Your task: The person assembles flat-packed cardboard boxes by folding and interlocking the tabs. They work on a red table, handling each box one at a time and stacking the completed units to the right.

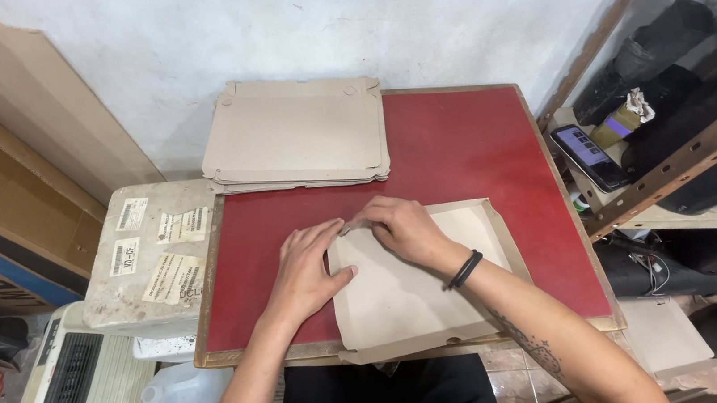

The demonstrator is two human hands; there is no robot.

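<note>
A flat brown cardboard box blank [406,300] lies on the red table top [460,145], near its front edge, with the right side wall folded up. My left hand [305,270] presses its palm and fingers on the blank's left edge. My right hand [405,228], with a black band at the wrist, grips the blank's upper left corner with curled fingers. The two hands' fingertips meet at that corner.
A stack of flat brown box blanks [297,132] rests at the table's back left against the white wall. Left of the table are a labelled white box [157,251], a white appliance [74,387] and a plastic jug [182,391]. A shelf rack [686,155] with a phone [589,155] stands right.
</note>
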